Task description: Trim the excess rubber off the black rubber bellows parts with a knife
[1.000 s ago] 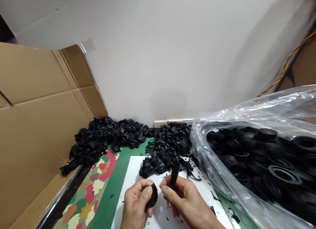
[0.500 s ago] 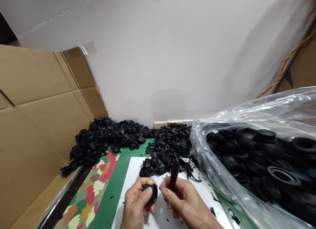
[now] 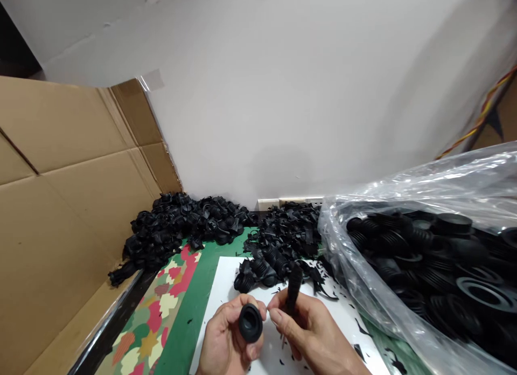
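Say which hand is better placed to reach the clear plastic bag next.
Right hand, probably: nearer the clear plastic bag, though it grips a slim black tool. The left hand, farther off, holds a round black rubbery piece.

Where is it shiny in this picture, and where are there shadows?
In the head view, bright glare streaks the clear plastic bag on the right; also in the head view, a soft, rounded shadow lies low on the pale wall; in the same head view, the black cup in the left hand shows only faint highlights.
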Motion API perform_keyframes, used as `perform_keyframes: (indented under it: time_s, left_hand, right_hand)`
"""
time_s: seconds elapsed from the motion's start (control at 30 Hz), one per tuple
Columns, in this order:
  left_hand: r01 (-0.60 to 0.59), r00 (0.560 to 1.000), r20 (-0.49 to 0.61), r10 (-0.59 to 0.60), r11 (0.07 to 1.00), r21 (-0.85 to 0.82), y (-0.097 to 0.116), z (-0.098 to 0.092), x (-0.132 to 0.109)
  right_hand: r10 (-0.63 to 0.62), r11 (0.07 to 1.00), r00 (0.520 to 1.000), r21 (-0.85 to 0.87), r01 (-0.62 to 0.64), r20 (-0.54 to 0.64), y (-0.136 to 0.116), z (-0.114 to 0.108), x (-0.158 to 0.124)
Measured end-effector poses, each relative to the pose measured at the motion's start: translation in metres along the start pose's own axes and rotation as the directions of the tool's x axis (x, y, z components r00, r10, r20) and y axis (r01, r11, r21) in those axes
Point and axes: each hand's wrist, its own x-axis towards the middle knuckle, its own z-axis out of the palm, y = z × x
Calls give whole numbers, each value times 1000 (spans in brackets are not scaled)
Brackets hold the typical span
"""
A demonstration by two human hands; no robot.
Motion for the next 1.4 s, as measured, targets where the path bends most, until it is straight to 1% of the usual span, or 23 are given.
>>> perform_keyframes:
  time_s: [0.2, 0.33, 0.43, 0.5, 0.57, 0.67, 0.73, 0.8, 0.87, 0.93, 1.07, 1.13, 1.2, 1.27, 1.33, 1.4]
  left_hand:
    - [23, 1000, 8, -23, 998, -51, 1, 2, -2]
    - [32, 999, -16, -33, 999, -39, 3, 4, -2]
    - [4, 999, -52, -3, 1000, 18, 3, 4, -2]
    - [-63, 993, -90, 76, 989, 133, 0, 2, -2]
    - [-153, 972, -127, 197, 944, 293, -5, 0, -1]
    - [-269, 916, -143, 376, 836, 478, -12, -2, 0]
    - [-351, 869, -112, 483, 759, 549, -15, -4, 2]
    - [-413, 836, -43, 547, 679, 607, -16, -7, 2]
    - [-432, 834, 36, 550, 612, 663, -16, -12, 2]
    - [-436, 838, 96, 538, 552, 711, -16, -17, 1]
    - [-470, 801, 165, 576, 433, 769, -18, -22, 0]
    - [-490, 788, 195, 584, 402, 774, -18, -20, -1]
    - [-501, 793, 216, 570, 406, 764, -17, -16, -2]
    - [-500, 806, 214, 551, 443, 744, -14, -11, -2]
    - [-492, 820, 179, 543, 510, 706, -12, -7, -2]
    - [-469, 838, 117, 532, 595, 653, -11, -4, -2]
  right_hand:
    - [-1, 1000, 1000, 11, 1, 16, 0, 0, -1]
    - [-9, 999, 1000, 31, 9, 4, 1, 1, -1]
    - [-28, 998, 999, 54, 30, -29, 3, 0, 1]
    - [-56, 996, 994, 64, 62, -94, 5, -3, 3]
    - [-88, 993, 983, 62, 99, -164, 5, -8, 6]
    - [-142, 982, 960, 85, 167, -242, 4, -13, 8]
    - [-191, 964, 938, 124, 235, -289, 3, -14, 7]
    - [-217, 951, 927, 148, 272, -306, 4, -14, 7]
    - [-202, 956, 937, 151, 252, -284, 6, -14, 7]
    - [-165, 972, 956, 122, 199, -244, 8, -15, 8]
    - [-69, 997, 991, 14, 71, -115, 3, -11, 6]
    - [-27, 1000, 999, -11, 27, -42, -2, -6, 3]
    - [3, 1000, 1000, -23, -3, -5, -6, 0, 0]
    - [23, 1000, 1000, -11, -23, 4, -8, 3, -1]
    - [28, 999, 1000, 29, -28, 6, -7, 2, -1]
    - [30, 995, 1000, 93, -29, -7, -3, 0, 1]
